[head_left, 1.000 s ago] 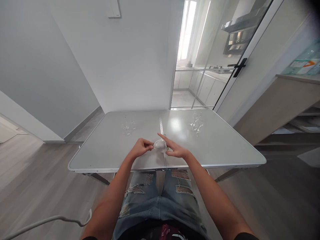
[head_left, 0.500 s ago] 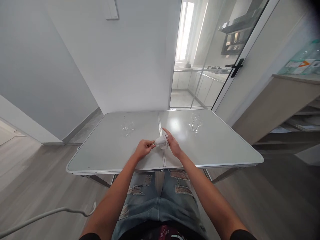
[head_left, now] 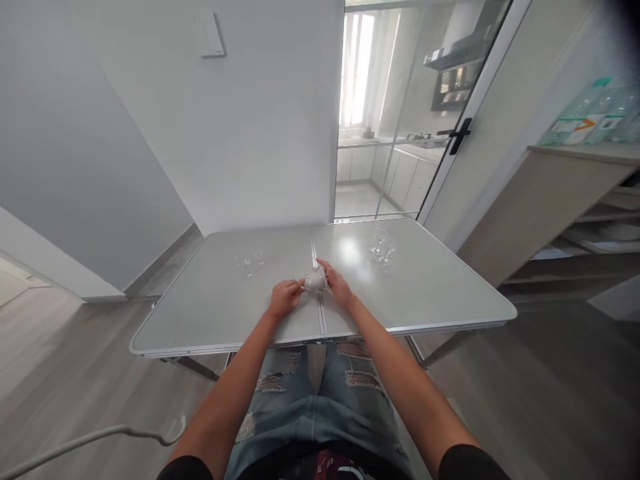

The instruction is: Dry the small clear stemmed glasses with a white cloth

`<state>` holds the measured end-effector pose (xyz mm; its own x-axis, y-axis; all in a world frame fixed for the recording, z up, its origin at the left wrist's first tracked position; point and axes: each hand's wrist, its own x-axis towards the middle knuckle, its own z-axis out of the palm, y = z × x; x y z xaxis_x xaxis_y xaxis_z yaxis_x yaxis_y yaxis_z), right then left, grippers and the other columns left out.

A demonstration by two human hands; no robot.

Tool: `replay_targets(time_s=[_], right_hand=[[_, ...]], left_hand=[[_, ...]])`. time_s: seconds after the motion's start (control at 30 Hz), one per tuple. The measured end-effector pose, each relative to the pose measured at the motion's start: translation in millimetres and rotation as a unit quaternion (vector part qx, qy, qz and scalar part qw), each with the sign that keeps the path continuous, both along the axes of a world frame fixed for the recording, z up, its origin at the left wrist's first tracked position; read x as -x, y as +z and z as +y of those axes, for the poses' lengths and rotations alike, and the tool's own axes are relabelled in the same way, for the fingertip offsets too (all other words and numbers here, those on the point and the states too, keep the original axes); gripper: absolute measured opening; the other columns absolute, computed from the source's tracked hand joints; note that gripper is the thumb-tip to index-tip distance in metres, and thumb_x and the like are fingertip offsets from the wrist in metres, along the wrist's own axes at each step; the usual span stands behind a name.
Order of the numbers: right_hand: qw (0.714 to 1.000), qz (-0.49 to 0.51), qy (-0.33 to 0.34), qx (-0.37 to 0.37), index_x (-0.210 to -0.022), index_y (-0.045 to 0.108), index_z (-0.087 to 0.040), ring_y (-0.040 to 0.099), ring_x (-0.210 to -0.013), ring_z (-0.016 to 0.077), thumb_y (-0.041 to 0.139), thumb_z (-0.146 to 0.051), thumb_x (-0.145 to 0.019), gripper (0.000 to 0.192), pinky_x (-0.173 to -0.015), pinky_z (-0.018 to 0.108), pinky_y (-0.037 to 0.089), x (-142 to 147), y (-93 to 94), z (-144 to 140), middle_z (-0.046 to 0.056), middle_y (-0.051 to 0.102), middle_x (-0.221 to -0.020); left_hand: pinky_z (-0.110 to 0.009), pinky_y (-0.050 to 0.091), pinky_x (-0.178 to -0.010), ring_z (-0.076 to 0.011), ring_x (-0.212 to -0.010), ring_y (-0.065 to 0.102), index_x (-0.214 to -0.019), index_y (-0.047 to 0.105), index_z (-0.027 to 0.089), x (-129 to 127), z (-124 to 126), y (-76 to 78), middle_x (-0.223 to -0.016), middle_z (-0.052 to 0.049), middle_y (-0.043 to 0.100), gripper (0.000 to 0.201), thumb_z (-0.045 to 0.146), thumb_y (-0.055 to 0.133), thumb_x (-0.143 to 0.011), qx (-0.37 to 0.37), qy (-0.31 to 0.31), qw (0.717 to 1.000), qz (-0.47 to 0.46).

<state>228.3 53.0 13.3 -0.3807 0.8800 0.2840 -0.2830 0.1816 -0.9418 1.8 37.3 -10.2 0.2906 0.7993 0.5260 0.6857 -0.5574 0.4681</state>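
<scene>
Over the table's middle seam, a small stemmed glass [head_left: 313,281] lies tilted on its side between my hands. My left hand [head_left: 286,297] pinches it at the stem end, fingers closed. At the bowl's mouth, my right hand [head_left: 339,285] presses a white cloth [head_left: 323,272] against the glass, its fingers curled along the rim. Part of the cloth seems to be inside the bowl, and the right fingertips are partly hidden.
Clear stemmed glasses [head_left: 249,262] are at the table's left, with more glasses [head_left: 383,251] at the back right. The grey folding table [head_left: 210,313] stands against a wall. A shelf unit [head_left: 565,193] with plastic bottles [head_left: 590,120] is at right.
My right hand has shifted slightly around the glass's mouth, and the cloth is now less spread out. The whole view has turned a little; both hands keep their hold.
</scene>
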Motion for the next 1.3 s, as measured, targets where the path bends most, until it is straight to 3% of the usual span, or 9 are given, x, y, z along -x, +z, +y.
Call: replay_targets(time_s=[0.13, 0.27, 0.4, 0.57, 0.7, 0.8, 1.0, 1.17, 1.3], right_hand=[[0.998, 0.042, 0.002, 0.043, -0.151, 0.041, -0.027, 0.064, -0.087, 0.0223, 0.055, -0.056, -0.093, 0.066, -0.08, 0.037, 0.052, -5, 0.6, -2, 0.004, 0.065, -0.091], [0.998, 0.047, 0.028, 0.035, -0.144, 0.045, -0.027, 0.064, -0.086, 0.0224, 0.065, -0.041, -0.087, 0.062, -0.079, 0.038, 0.053, -7, -0.4, -6, 0.003, 0.067, -0.092], [0.996, 0.0, 0.082, -0.036, -0.14, 0.044, -0.025, 0.063, -0.087, 0.0211, 0.071, -0.029, -0.08, 0.066, -0.081, 0.036, 0.052, -8, -7.1, -5, 0.003, 0.068, -0.093], [0.963, -0.178, 0.086, -0.181, -0.153, 0.033, -0.021, 0.059, -0.082, 0.0167, 0.06, -0.025, -0.089, 0.07, -0.085, 0.033, 0.05, -18, -19.5, -6, 0.002, 0.067, -0.09], [0.918, -0.31, 0.068, -0.237, -0.159, 0.028, -0.024, 0.057, -0.075, 0.0151, 0.054, -0.016, -0.088, 0.076, -0.081, 0.03, 0.049, -26, -19.0, -12, 0.0, 0.067, -0.088], [0.923, -0.299, 0.048, -0.239, -0.157, 0.034, -0.025, 0.059, -0.079, 0.0159, 0.059, -0.018, -0.086, 0.076, -0.083, 0.03, 0.048, -28, -14.3, -17, 0.002, 0.07, -0.097], [0.995, -0.061, -0.019, -0.074, -0.147, 0.048, -0.023, 0.062, -0.08, 0.0171, 0.076, -0.031, -0.079, 0.073, -0.08, 0.032, 0.05, -25, -13.3, -12, 0.003, 0.069, -0.093], [0.997, 0.045, -0.042, 0.041, -0.148, 0.043, -0.023, 0.059, -0.069, 0.0149, 0.083, -0.032, -0.073, 0.086, -0.072, 0.032, 0.05, -24, -14.4, -3, -0.002, 0.064, -0.079], [0.998, 0.03, -0.056, 0.016, -0.148, 0.042, -0.024, 0.058, -0.072, 0.0155, 0.082, -0.035, -0.076, 0.084, -0.074, 0.032, 0.05, -26, -11.7, -5, -0.002, 0.062, -0.079]], left_hand=[[-0.031, 0.044, -0.076, -0.0195, -0.078, 0.062, -0.116, 0.074, 0.021, 0, 5, -2.4, -0.086, -0.012, 0.072, 0.03, 0.032, 0.054, -0.097, -0.072, 0.0, 0.996, 0.061], [-0.027, 0.043, -0.069, -0.0164, -0.069, 0.059, -0.116, 0.075, 0.021, 1, 5, -1.7, -0.077, -0.008, 0.069, 0.031, 0.034, 0.058, -0.094, -0.034, -0.011, 0.999, 0.022], [-0.025, 0.04, -0.063, -0.0128, -0.061, 0.051, -0.108, 0.079, 0.016, 8, 5, 2.0, -0.07, -0.004, 0.067, 0.036, 0.042, 0.066, -0.087, 0.102, -0.036, 0.989, -0.099], [-0.023, 0.03, -0.053, -0.0098, -0.054, 0.044, -0.093, 0.081, 0.009, 20, 7, 16.4, -0.06, -0.002, 0.061, 0.044, 0.049, 0.076, -0.075, 0.345, -0.129, 0.909, -0.195], [-0.022, 0.024, -0.048, -0.0066, -0.049, 0.036, -0.085, 0.081, 0.009, 22, 12, 34.5, -0.058, -0.002, 0.058, 0.039, 0.044, 0.08, -0.07, 0.446, -0.156, 0.86, -0.195], [-0.023, 0.025, -0.046, -0.0069, -0.048, 0.038, -0.085, 0.081, 0.009, 19, 17, 46.4, -0.061, -0.005, 0.063, 0.039, 0.044, 0.081, -0.068, 0.484, -0.16, 0.842, -0.177], [-0.026, 0.046, -0.061, -0.015, -0.068, 0.06, -0.099, 0.079, 0.015, 2, 4, 50.3, -0.09, -0.01, 0.072, 0.041, 0.049, 0.076, -0.077, 0.319, -0.114, 0.925, -0.172], [-0.03, 0.05, -0.081, -0.0198, -0.094, 0.064, -0.114, 0.073, 0.022, -16, -18, 41.1, -0.108, -0.01, 0.069, 0.034, 0.04, 0.07, -0.086, 0.093, -0.062, 0.99, -0.08], [-0.029, 0.046, -0.076, -0.0179, -0.082, 0.062, -0.107, 0.075, 0.022, -22, -22, 33.6, -0.093, -0.008, 0.071, 0.025, 0.034, 0.061, -0.092, 0.061, -0.023, 0.997, -0.049]])
